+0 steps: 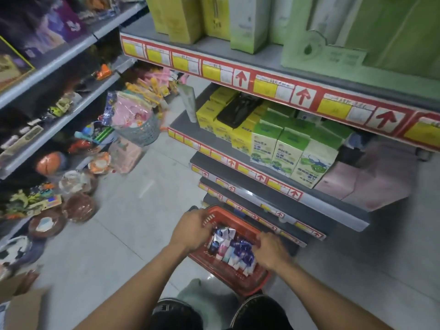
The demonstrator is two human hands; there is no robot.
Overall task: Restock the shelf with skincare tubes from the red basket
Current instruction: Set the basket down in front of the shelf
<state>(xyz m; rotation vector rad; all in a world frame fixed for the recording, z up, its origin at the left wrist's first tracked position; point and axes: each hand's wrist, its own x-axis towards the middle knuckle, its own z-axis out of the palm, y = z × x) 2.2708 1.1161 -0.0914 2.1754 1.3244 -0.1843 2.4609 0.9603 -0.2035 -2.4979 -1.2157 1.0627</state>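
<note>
Head view shows both hands down in the red basket: the left hand reaches in at its far end with fingers curled among the skincare tubes, and the right hand lies over the near side of the pile, though blur hides whether either one actually holds a tube. Those tubes lie heaped inside the basket, which sits on the pale floor against the foot of the shelf, below rows of green and yellow boxes.
</note>
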